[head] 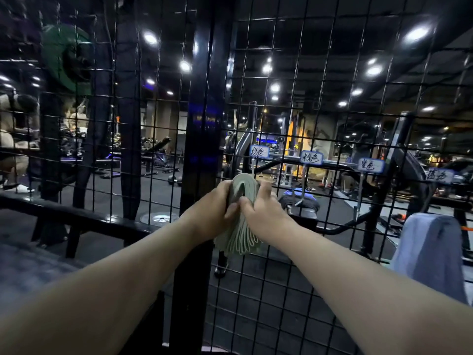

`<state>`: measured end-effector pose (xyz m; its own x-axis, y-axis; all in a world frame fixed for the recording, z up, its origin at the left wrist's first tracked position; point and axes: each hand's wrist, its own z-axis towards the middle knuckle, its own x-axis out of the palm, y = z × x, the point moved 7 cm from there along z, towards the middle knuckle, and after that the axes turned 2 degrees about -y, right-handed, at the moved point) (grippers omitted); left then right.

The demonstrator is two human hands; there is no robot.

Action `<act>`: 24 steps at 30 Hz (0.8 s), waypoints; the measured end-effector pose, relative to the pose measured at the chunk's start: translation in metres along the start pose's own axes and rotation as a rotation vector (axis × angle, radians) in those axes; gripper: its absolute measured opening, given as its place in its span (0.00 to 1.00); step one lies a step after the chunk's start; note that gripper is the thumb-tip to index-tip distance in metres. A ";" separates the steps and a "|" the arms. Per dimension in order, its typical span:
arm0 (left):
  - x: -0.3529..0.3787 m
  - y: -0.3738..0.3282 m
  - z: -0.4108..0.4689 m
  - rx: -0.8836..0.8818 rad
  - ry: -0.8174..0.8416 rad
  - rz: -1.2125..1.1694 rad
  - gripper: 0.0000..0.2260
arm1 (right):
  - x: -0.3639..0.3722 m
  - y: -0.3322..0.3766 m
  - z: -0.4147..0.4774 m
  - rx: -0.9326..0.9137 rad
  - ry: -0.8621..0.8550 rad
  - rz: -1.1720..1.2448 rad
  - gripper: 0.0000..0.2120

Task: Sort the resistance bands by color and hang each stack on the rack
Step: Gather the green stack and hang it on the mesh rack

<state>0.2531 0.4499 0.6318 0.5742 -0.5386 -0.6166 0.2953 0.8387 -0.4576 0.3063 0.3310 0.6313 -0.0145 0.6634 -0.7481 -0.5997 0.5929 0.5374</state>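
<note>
Together, left hand (213, 211) and right hand (263, 208) clasp a green band stack (242, 190) against the wire rack (332, 226), beneath a handwritten label (259, 151).

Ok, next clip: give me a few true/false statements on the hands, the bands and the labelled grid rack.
1. Both hands grip one stack of green bands. True: left hand and right hand both hold it.
2. The stack is held below the leftmost label. True.
3. The grid rack carries only two labels. False: four show in a row.
4. A red stack hangs under the second label. False: nothing hangs there.
5. A bluish cloth sits at right. True.
</note>
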 end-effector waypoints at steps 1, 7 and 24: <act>0.001 0.000 -0.001 0.003 -0.005 -0.014 0.17 | 0.000 0.000 -0.001 -0.002 -0.006 -0.003 0.24; 0.012 0.004 -0.012 -0.055 0.005 -0.082 0.17 | 0.004 0.001 -0.001 -0.050 -0.051 -0.007 0.25; 0.035 0.023 -0.023 -0.233 0.040 0.011 0.24 | 0.019 -0.006 -0.015 0.012 0.000 0.150 0.40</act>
<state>0.2621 0.4489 0.5849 0.5443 -0.5366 -0.6448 0.1025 0.8054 -0.5837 0.2977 0.3330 0.6076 -0.1028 0.7450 -0.6591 -0.5813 0.4927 0.6476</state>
